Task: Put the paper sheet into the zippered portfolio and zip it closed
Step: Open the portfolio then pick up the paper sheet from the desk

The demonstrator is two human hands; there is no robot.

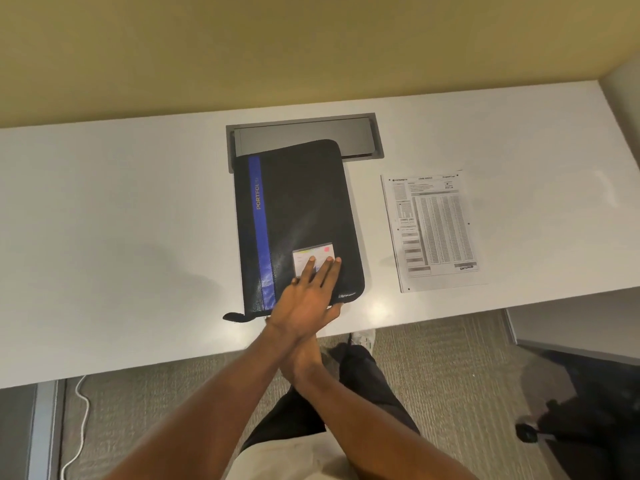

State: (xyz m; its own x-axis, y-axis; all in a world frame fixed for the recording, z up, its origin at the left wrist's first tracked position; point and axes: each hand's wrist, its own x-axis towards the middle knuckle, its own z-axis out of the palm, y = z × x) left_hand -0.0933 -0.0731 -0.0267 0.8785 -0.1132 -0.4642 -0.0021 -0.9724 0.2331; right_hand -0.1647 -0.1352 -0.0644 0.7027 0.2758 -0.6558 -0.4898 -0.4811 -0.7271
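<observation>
A black zippered portfolio with a blue stripe lies shut on the white table, and its zipper tab sticks out at the near left corner. My left hand rests flat on its near end, fingers spread over a small label card. My right arm crosses under my left wrist. Only a bit of my right hand shows at the table's front edge, and its fingers are hidden. The printed paper sheet lies flat on the table to the right of the portfolio, apart from it.
A grey recessed cable tray sits in the table behind the portfolio, partly covered by it. On the carpet below are a white cable at the left and a dark chair base at the right. A wall rises behind the table.
</observation>
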